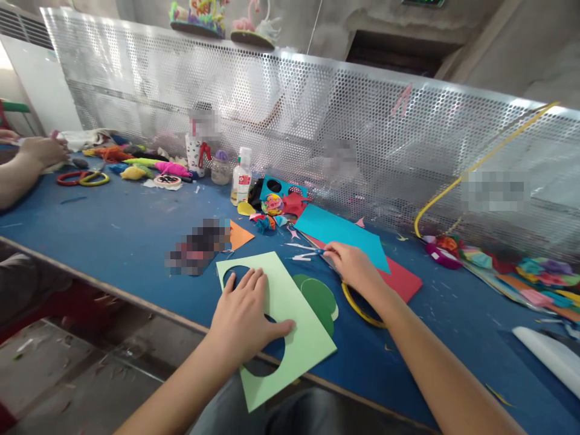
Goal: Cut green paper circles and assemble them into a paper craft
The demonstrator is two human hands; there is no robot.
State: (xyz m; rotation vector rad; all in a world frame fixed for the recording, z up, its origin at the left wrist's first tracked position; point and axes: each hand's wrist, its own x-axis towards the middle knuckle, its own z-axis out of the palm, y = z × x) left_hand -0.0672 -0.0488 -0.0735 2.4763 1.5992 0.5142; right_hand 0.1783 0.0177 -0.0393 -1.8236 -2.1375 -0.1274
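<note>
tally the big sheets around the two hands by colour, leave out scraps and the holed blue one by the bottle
Light green sheet: 1
Blue sheet: 1
Red sheet, partly covered: 1
Total: 3

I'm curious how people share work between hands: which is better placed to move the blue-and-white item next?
Probably the right hand: its curled fingers appear to hold the blue-and-white item, while the left hand lies spread on the pale green sheet, farther away.
</note>
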